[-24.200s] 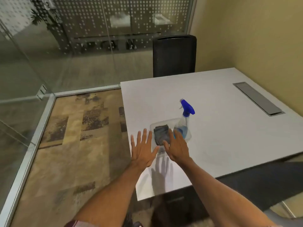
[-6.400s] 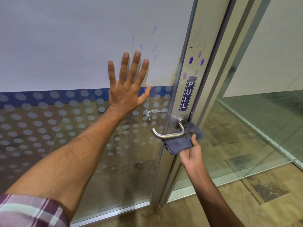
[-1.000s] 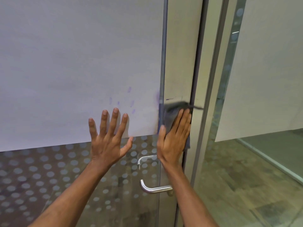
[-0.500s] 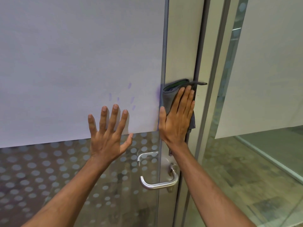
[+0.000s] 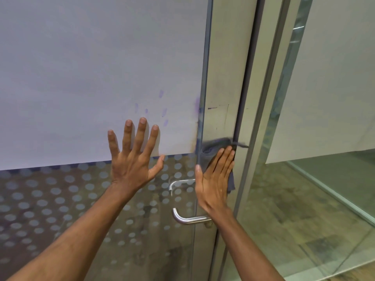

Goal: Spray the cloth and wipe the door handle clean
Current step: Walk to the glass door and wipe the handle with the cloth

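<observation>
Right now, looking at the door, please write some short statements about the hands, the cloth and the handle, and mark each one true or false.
1. The right hand presses the grey cloth flat against the metal door stile. True.
2. The cloth is wrapped around the door handle. False: it is above the handle, on the stile.
3. The left hand lies open on the door glass. True.
4. The left hand holds a spray bottle. False: it holds nothing.
</observation>
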Available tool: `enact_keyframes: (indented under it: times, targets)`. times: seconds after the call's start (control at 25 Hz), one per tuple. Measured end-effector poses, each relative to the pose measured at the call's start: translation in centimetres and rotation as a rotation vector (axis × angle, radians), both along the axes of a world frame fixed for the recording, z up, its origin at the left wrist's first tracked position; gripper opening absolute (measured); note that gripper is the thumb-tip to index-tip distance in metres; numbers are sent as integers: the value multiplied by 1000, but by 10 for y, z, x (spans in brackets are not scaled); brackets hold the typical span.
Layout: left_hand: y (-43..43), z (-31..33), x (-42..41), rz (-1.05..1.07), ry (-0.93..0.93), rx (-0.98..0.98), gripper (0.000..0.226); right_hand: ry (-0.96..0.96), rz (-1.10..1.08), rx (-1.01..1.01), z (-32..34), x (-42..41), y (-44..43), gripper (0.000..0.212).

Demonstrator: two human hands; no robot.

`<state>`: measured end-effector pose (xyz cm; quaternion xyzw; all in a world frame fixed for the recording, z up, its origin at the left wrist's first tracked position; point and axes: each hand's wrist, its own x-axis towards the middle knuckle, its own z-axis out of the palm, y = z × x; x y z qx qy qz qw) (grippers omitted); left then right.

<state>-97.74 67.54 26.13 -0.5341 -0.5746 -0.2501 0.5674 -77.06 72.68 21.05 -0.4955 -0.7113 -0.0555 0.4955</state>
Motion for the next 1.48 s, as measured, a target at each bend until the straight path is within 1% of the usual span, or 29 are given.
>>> enact_keyframes:
  times: [0.08, 0.16, 0.24, 0.4, 0.48, 0.56, 0.64, 0.72, 0.76, 0.84, 0.92, 1.04, 1.16, 1.24, 1.32, 1.4, 1.48]
  targets:
    - [0, 1, 0, -7, -10, -8, 82, 17, -13, 65, 35, -3, 12, 75]
    - [1, 1, -1, -6, -10, -9, 81, 34, -27, 92, 46, -6, 14, 74]
    - [2, 1, 0, -5, -10, -7, 81, 32, -9, 40, 26, -6, 5, 75]
    - [2, 1, -1, 2, -16, -6, 82, -64, 26, -212, -38, 5, -25, 80]
    - [2, 1, 0, -11, -21, -10, 82, -88, 16, -281, -50, 6, -35, 77]
    - [1, 1, -1, -19, -31, -17, 82, -48, 31, -305, -48, 0, -40, 77]
    - [1, 1, 0, -11, -25, -17, 82, 67, 68, -305, -33, -4, -40, 84]
    - [1, 1, 1, -9, -23, -19, 82, 131, 89, -272, -13, -5, -35, 91]
    - [0, 1, 1, -9, -24, -20, 82, 134, 86, -235, -4, -4, -32, 90]
    - [0, 1, 0, -12, -26, -23, 82, 122, 78, -166, 5, 2, -30, 85]
    - [-1, 2, 2, -8, -24, -24, 81, 116, 106, -172, 3, 13, -29, 84]
    - [-1, 3, 3, -7, -26, -33, 81, 9, 103, -246, -20, 33, -36, 79]
    - [-1, 3, 2, -22, -43, -34, 80, -101, 126, -386, -46, 45, -47, 72]
    - [-1, 3, 2, -30, -48, -33, 80, -122, 161, -474, -55, 49, -53, 68]
    - [0, 3, 3, -29, -42, -32, 80, -95, 180, -518, -55, 50, -54, 64]
    - [1, 2, 3, -32, -35, -31, 80, -96, 171, -500, -53, 48, -55, 63]
    - [1, 1, 2, -27, -29, -20, 80, -144, 194, -450, -53, 45, -57, 66]
